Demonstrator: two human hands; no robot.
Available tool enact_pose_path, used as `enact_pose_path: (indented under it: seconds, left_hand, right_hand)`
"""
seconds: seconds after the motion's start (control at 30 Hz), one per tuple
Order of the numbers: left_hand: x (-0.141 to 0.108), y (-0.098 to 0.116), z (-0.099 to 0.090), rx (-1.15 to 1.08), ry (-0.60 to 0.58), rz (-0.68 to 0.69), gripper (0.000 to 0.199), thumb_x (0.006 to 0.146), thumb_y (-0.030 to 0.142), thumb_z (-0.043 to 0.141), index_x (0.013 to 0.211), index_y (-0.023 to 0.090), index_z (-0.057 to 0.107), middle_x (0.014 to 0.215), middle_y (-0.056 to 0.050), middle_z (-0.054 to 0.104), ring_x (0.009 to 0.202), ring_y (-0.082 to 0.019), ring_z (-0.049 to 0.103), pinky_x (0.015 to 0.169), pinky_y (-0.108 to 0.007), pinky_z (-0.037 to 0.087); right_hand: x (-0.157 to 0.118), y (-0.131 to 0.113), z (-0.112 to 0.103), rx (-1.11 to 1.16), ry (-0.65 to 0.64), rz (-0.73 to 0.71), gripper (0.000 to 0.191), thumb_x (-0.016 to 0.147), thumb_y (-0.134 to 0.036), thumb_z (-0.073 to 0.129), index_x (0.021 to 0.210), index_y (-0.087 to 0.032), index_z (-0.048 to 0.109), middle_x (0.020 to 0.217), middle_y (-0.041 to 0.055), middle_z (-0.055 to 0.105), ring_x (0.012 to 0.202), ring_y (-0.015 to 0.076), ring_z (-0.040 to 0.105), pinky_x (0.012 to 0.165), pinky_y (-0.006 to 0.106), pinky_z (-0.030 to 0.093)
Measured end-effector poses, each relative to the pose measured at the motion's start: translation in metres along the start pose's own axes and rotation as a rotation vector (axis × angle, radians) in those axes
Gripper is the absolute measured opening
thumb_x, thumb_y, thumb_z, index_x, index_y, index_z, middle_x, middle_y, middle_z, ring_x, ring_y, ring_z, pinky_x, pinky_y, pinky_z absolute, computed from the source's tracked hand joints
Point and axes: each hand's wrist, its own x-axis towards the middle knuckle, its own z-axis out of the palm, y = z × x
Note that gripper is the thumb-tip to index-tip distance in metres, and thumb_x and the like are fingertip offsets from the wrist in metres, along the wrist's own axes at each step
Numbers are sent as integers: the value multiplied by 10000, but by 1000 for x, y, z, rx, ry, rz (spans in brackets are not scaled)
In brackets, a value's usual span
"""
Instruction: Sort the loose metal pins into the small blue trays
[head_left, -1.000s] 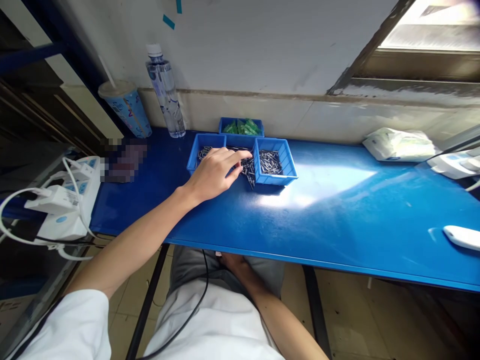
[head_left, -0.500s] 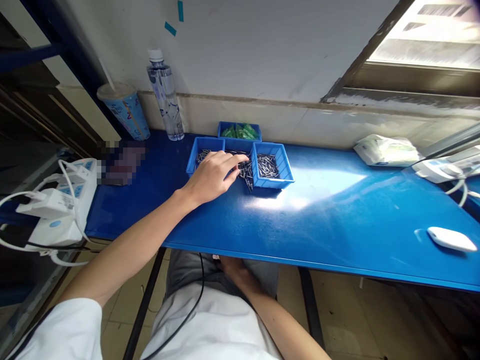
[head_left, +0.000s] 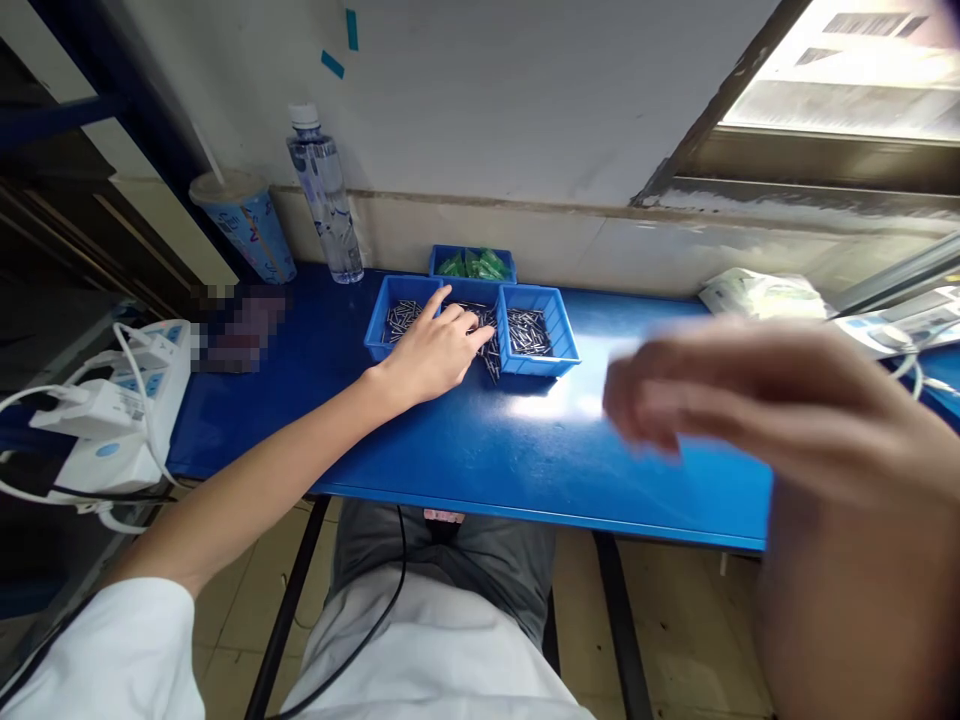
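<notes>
1. The left hand [head_left: 431, 350] lay over the middle of the blue tabletop [head_left: 285, 425], near its back edge, with its fingers [head_left: 459, 325] spread and released, not clenched. Their tips were on or just above a loose heap of metal pins [head_left: 489, 358], and I could not tell whether they were grasping any pin
2. The heap lay between a left blue plastic tray [head_left: 375, 345] and a right blue plastic tray [head_left: 559, 330], and more pins lay inside both. Some of the heap reached toward the front of the trays, and I could not tell whether it sat in a tray of its own
3. A third blue tray [head_left: 435, 262] stood behind them at the back edge, holding green pieces [head_left: 472, 265] too small to name
4. The right hand [head_left: 720, 400] was raised over the right side of the tabletop, well apart from the trays. It was blurred, its fingers [head_left: 645, 390] looked loosely curved, and I could not tell whether they held anything
5. Toward the back left corner stood a clear water bottle [head_left: 324, 200] and a blue lidded cup [head_left: 244, 225]. A white power strip [head_left: 150, 370] lay just past the left edge, and a white bag [head_left: 757, 295] lay toward the back right corner
</notes>
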Motion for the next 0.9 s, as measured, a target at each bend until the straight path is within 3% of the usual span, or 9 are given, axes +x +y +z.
enact_pose_path:
  seconds: [0.03,0.1,0.13,0.23,0.37,0.57,0.9]
  left_hand:
    - [2,0,1,21,-45,11,451,975,78,555,1403,152,678,1296,-131,730,1262,-294,657,1304,-601,270]
    - [6,0,4,55,-128,33,456,944,68,588,1380,155,692,1282,-129,735,1258,-307,661,1305,-626,245]
    - [7,0,5,70,-153,40,441,935,66,597,1353,155,706,1253,-123,743,1233,-306,673,1302,-632,244]
    - [9,1,7,105,-149,30,380,952,54,564,1264,166,750,1120,-90,766,1119,-271,714,1287,-620,282]
    - [10,2,9,89,-98,1,337,960,25,553,1116,194,799,917,-46,761,1009,-239,730,1271,-609,332]
    - [12,1,12,33,1,-23,278,997,108,575,988,197,838,800,-48,751,950,-250,742,1255,-617,376]
    - [7,-4,11,-50,72,-49,314,981,92,537,908,188,827,742,-45,741,856,-212,741,1254,-576,402]
  right_hand:
    - [17,10,-2,9,99,-23,289,926,-466,782,722,-274,709,600,-7,623,498,127,546,431,273,389]
    - [48,37,9,92,474,-125,346,889,-424,838,682,-241,629,544,-43,534,455,100,444,417,273,298]
    - [59,51,18,84,563,-145,395,897,-463,822,662,-235,601,534,-44,521,455,102,439,423,277,295]
    - [77,89,47,-73,538,-139,485,900,-525,795,614,-225,543,545,-43,498,499,96,390,471,271,297]
    - [72,117,67,-300,476,-132,433,965,-372,671,613,-218,471,544,-52,441,527,92,346,538,261,321]
    - [57,129,82,-566,362,-173,400,1001,-321,530,625,-220,442,575,-20,518,535,109,383,558,267,303]
    - [53,134,90,-506,359,-131,378,997,-313,530,640,-227,441,588,-20,537,544,110,391,558,275,300]
